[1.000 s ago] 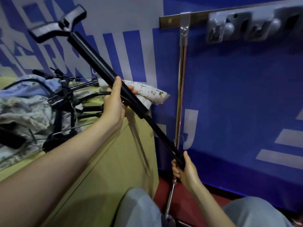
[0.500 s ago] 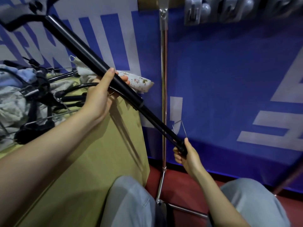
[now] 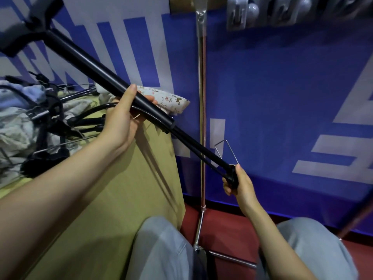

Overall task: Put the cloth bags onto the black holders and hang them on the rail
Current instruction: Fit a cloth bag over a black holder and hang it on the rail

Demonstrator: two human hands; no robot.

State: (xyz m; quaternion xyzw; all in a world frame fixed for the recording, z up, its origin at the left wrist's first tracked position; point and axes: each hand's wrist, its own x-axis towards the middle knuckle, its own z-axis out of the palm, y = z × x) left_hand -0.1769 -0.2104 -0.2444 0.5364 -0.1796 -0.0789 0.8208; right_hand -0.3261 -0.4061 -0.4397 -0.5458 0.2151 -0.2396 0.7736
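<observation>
While the left hand (image 3: 119, 120) gripped the black pole (image 3: 96, 75) mid-shaft, the right hand (image 3: 239, 184) clasped its lower end. Printed cloth bag (image 3: 173, 101) and black holders (image 3: 50, 118) lay on the bench (image 3: 113, 199).

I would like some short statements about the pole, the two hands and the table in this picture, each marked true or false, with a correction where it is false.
1. Both hands hold the black pole. True: the left hand grips the thick part, and the right hand grips the thin lower end.
2. The pole stands upright. False: it slants from upper left down to lower right.
3. A printed cloth bag lies near the table's far corner, behind the pole. True.
4. The table is bare. False: black holders and crumpled cloth are piled at its left.
5. The wall behind is red. False: it is blue with white shapes; the floor is red.
</observation>
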